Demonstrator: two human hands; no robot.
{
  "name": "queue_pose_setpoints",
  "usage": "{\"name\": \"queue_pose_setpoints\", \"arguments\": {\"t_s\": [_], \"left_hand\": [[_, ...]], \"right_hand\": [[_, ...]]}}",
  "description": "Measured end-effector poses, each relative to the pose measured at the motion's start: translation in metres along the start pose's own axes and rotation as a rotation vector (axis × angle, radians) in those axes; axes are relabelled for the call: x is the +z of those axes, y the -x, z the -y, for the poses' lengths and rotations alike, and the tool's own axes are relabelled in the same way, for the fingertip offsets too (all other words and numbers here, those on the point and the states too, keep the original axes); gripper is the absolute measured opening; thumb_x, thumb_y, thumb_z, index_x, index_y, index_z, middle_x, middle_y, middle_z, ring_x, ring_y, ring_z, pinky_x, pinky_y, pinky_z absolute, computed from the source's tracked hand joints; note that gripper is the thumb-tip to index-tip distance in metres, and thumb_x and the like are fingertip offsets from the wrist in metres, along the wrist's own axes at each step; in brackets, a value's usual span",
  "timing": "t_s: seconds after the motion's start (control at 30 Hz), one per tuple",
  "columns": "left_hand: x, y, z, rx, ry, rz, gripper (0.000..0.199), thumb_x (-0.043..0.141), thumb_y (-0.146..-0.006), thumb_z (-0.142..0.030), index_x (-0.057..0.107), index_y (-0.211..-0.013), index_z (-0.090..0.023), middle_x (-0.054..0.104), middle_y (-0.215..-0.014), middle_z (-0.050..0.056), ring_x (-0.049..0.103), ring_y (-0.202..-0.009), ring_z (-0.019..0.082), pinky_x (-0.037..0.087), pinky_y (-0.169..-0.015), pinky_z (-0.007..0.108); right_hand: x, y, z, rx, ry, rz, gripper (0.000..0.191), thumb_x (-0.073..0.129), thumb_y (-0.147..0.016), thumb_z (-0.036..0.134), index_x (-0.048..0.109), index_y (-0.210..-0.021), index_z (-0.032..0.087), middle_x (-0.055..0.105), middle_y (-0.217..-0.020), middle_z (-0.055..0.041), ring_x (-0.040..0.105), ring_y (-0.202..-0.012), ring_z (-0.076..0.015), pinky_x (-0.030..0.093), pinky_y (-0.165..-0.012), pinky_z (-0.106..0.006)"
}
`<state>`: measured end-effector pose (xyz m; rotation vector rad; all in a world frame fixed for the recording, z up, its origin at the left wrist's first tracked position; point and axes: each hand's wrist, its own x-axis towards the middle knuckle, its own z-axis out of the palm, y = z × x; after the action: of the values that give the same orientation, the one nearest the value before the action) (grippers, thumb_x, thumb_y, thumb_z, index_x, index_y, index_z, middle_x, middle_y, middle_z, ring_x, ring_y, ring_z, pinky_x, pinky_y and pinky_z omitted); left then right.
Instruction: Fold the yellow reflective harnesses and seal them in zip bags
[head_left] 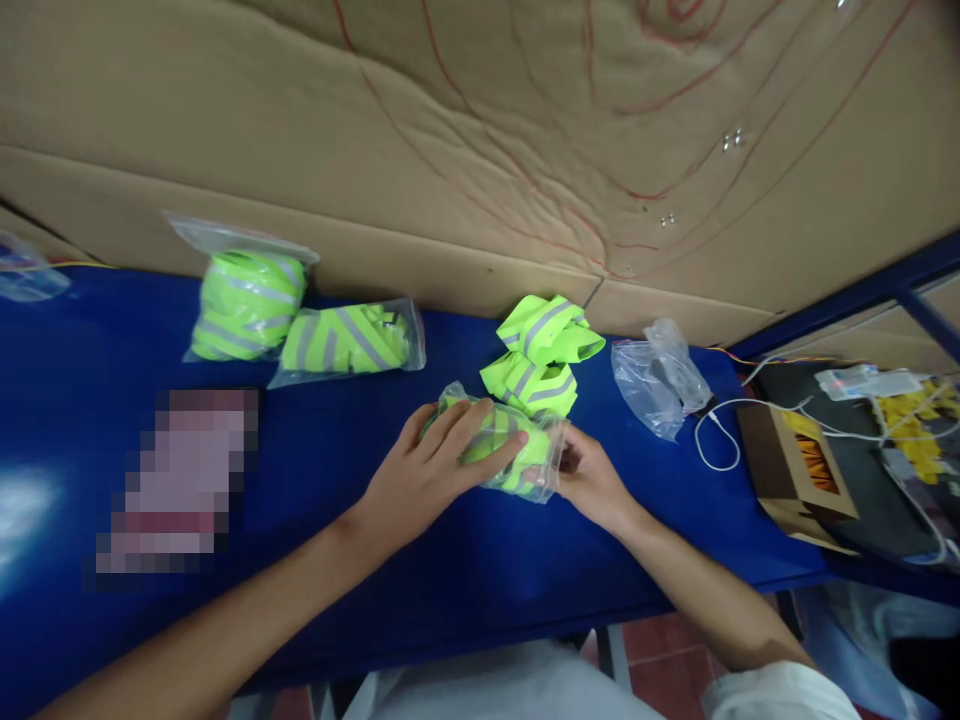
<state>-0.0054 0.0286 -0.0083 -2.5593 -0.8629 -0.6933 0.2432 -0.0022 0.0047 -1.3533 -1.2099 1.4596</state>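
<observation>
Between my hands lies a clear plastic bag [517, 475] with a folded neon-yellow reflective vest inside. My left hand [442, 455] rests over the bag, its fingers spread across the top and pressing on it. At the bag's right end, my right hand [589, 475] grips the plastic edge, its fingers curled and partly hidden. Just behind the bag, two loose bundles of the same neon fabric with grey stripes sit on the blue table: a nearer bundle [532, 385] and a farther bundle [551, 328].
Two filled bags stand at the back left: an upright bag [251, 305] and a flatter bag [349, 340]. Crumpled clear bags [660, 380] lie right of the bundles. A blurred flat object [180, 470] is at left. A cardboard box [795, 475] and white cable [739, 440] are at right.
</observation>
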Motion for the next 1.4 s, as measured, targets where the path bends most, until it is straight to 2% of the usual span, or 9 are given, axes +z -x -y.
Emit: {"name": "queue_pose_setpoints", "arguments": {"t_s": [0.17,0.27,0.47,0.63,0.87,1.1,1.17,1.27,1.4], "left_hand": [[-0.004,-0.003,0.027,-0.157,0.009,-0.01,0.062,0.063,-0.096,-0.018,0.049,-0.154,-0.035,0.065,-0.132,0.014,0.065,-0.115,0.032,0.052,-0.092,0.043],[-0.006,-0.002,0.036,-0.199,0.063,0.009,0.058,0.06,-0.098,-0.022,0.049,-0.155,-0.026,0.063,-0.133,0.017,0.064,-0.116,0.035,0.052,-0.093,0.045],[-0.006,0.002,0.022,-0.158,0.047,-0.054,0.052,0.06,-0.099,-0.028,0.052,-0.151,-0.025,0.065,-0.127,0.015,0.064,-0.109,0.033,0.052,-0.09,0.044],[-0.002,0.002,0.014,-0.114,0.003,-0.179,0.056,0.071,-0.093,-0.033,0.055,-0.146,-0.02,0.066,-0.115,0.015,0.063,-0.102,0.03,0.053,-0.092,0.044],[0.0,0.001,0.008,0.017,0.072,-0.19,0.045,0.06,-0.094,-0.015,0.063,-0.138,-0.024,0.067,-0.11,0.011,0.06,-0.104,0.025,0.049,-0.096,0.041],[-0.002,0.001,0.002,0.071,0.103,-0.172,0.051,0.066,-0.089,-0.008,0.066,-0.135,-0.03,0.066,-0.108,0.006,0.06,-0.103,0.021,0.048,-0.097,0.035],[-0.003,0.0,0.005,0.075,0.101,-0.17,0.051,0.065,-0.09,-0.006,0.067,-0.134,-0.032,0.067,-0.108,0.005,0.063,-0.103,0.019,0.049,-0.092,0.031],[-0.007,-0.002,0.019,-0.015,0.123,-0.189,0.039,0.061,-0.096,-0.014,0.067,-0.131,-0.029,0.069,-0.099,0.004,0.065,-0.087,0.018,0.05,-0.078,0.028],[-0.013,-0.005,0.041,-0.34,0.235,-0.232,0.035,0.07,-0.097,-0.033,0.064,-0.127,-0.018,0.072,-0.103,0.006,0.068,-0.091,0.021,0.054,-0.08,0.03]], "right_hand": [[-0.026,0.0,0.013,-0.112,0.007,-0.113,0.035,0.09,-0.076,0.04,0.062,-0.079,0.019,0.06,-0.066,0.0044,0.05,-0.057,-0.0081,0.041,-0.053,-0.02],[-0.034,0.0,0.016,-0.118,0.056,-0.128,0.03,0.085,-0.081,0.044,0.069,-0.091,0.02,0.068,-0.077,0.0006,0.059,-0.064,-0.0108,0.047,-0.055,-0.021],[-0.024,-0.002,0.002,-0.17,0.214,-0.039,0.044,0.082,-0.083,0.05,0.072,-0.115,0.021,0.071,-0.087,-0.0021,0.062,-0.071,-0.012,0.051,-0.066,-0.025],[-0.027,-0.003,0.003,-0.176,0.112,0.085,0.054,0.08,-0.084,0.056,0.067,-0.125,0.022,0.061,-0.086,0.0004,0.057,-0.072,-0.0118,0.049,-0.067,-0.025],[-0.033,0.001,-0.001,-0.052,0.138,0.287,0.047,0.085,-0.078,0.055,0.075,-0.105,0.018,0.065,-0.081,-0.0008,0.059,-0.074,-0.0156,0.052,-0.068,-0.027],[-0.013,-0.003,0.0,0.01,0.036,0.295,0.046,0.09,-0.071,0.052,0.078,-0.098,0.017,0.071,-0.078,-0.001,0.064,-0.072,-0.0155,0.054,-0.068,-0.027],[-0.013,0.0,0.004,0.031,0.048,0.256,0.042,0.09,-0.071,0.052,0.079,-0.091,0.016,0.071,-0.075,-0.0012,0.064,-0.069,-0.0157,0.055,-0.068,-0.028],[-0.029,0.005,0.014,0.038,-0.016,0.03,0.043,0.088,-0.069,0.055,0.078,-0.088,0.017,0.073,-0.075,-0.0036,0.065,-0.065,-0.0185,0.055,-0.062,-0.03],[-0.062,-0.001,0.032,-0.151,-0.102,-0.298,0.043,0.066,-0.085,0.061,0.073,-0.1,0.022,0.073,-0.084,-0.0064,0.063,-0.064,-0.0194,0.047,-0.051,-0.03]]}}
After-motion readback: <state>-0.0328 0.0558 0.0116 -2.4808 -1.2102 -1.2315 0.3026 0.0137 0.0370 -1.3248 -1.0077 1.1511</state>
